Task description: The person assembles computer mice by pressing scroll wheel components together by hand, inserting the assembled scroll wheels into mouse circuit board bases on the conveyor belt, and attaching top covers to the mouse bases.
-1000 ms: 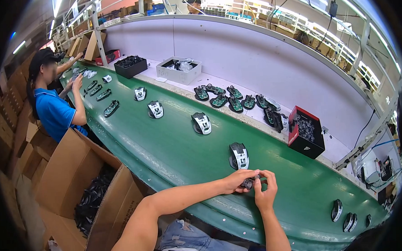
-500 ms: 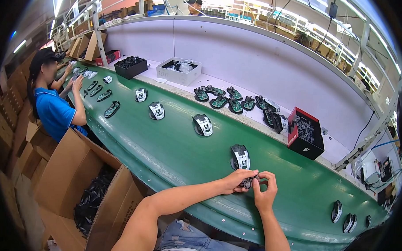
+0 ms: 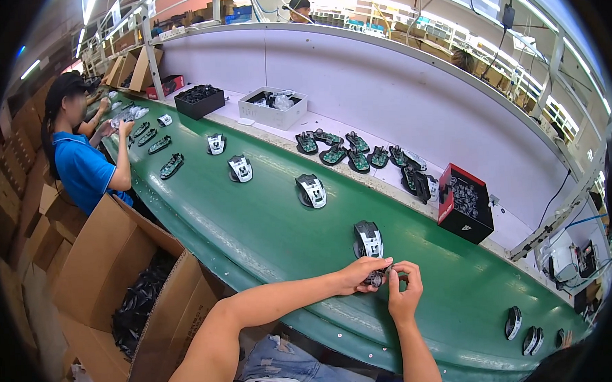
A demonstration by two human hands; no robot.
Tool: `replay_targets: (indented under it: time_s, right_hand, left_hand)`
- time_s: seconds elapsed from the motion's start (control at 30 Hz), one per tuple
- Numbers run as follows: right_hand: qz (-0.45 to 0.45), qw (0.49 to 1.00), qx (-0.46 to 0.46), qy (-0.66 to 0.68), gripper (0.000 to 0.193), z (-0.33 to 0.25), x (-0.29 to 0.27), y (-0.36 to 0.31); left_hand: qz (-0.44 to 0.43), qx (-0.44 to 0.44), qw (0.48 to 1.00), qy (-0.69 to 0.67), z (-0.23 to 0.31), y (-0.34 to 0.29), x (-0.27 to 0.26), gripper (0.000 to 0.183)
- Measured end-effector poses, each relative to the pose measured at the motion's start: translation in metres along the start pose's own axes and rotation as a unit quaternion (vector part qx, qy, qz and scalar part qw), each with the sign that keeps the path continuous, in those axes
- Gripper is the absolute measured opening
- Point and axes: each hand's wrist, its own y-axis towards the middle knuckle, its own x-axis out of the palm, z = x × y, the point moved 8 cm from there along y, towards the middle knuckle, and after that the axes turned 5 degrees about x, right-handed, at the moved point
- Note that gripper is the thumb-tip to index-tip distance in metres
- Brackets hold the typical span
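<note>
Left hand (image 3: 358,277) pinches a small dark rounded plastic part (image 3: 374,279) over the smooth green desk (image 3: 267,226), while the right hand (image 3: 405,286) curls thumb and fingertips at the part's right end; whether these grip it too cannot be told. It looks light and stiff, probably a little slick, with fine details that might snap, so the outer rim seems the safest hold. Just beyond lies a curved black-and-white plastic shell (image 3: 369,241); farther off stands an open red-and-black box (image 3: 466,230).

Lower left: open cardboard box (image 3: 172,323). Upper left: co-worker (image 3: 82,150), blue shirt (image 3: 76,173), dark cap (image 3: 65,85). Upper centre: white box (image 3: 264,117).
</note>
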Motion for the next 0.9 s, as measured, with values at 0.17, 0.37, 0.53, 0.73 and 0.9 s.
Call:
replay_targets:
  time_s: [0.17, 0.37, 0.53, 0.73, 0.9]
  right_hand:
    - [-0.001, 1.000, 0.011, 0.010, 0.010, 0.001, 0.001, 0.001]
    - [-0.001, 0.999, 0.031, 0.017, 0.016, 0.012, -0.001, -0.001]
    - [-0.018, 1.000, 0.018, 0.012, 0.019, 0.007, 0.003, -0.001]
    - [-0.015, 1.000, 0.019, 0.007, 0.018, 0.010, 0.003, -0.002]
    - [-0.016, 1.000, 0.021, -0.001, 0.018, 0.006, 0.002, 0.000]
  left_hand:
    - [-0.014, 0.005, 1.000, -0.003, 0.001, 0.000, 0.001, 0.040]
    - [-0.001, -0.010, 1.000, 0.001, 0.000, -0.001, 0.005, 0.045]
    - [-0.009, -0.017, 1.000, -0.004, -0.004, -0.001, 0.003, 0.045]
    - [-0.012, -0.023, 1.000, 0.002, -0.007, 0.000, 0.002, 0.044]
    - [-0.015, -0.022, 1.000, 0.013, -0.008, 0.002, 0.000, 0.045]
